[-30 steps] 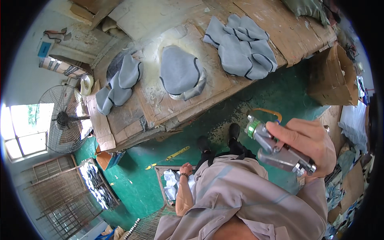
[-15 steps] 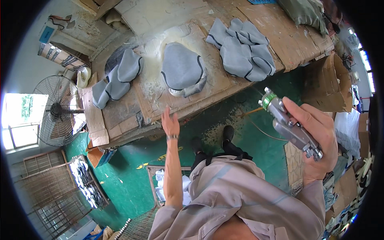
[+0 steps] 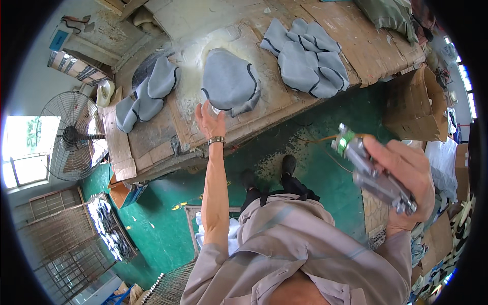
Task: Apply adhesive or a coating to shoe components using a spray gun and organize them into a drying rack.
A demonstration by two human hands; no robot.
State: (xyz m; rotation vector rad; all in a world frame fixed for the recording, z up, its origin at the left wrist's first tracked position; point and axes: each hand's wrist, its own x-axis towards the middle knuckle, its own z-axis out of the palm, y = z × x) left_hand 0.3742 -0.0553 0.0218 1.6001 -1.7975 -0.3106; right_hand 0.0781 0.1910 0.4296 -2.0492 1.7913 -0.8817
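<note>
Beside grey fabric (image 3: 229, 77), the left hand (image 3: 209, 123) reaches, fingers spread; the right hand (image 3: 410, 170) grips a spray gun (image 3: 380, 187).

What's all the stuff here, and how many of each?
Spray gun: one, grey and green, centre right
Table: one, brown, top centre
Middle cloth: one, grey, on table
Left cloths: about three, grey, on table
Right cloths: several, grey, on table
Fan: one, grey, left
Big box: one, brown, right of table
Floor: one, green, underneath
Clutter: uncounted, mixed colours, right edge
Shoes: two, black, on floor
Left hand: one, open, by middle cloth
Right hand: one, holding spray gun
</note>
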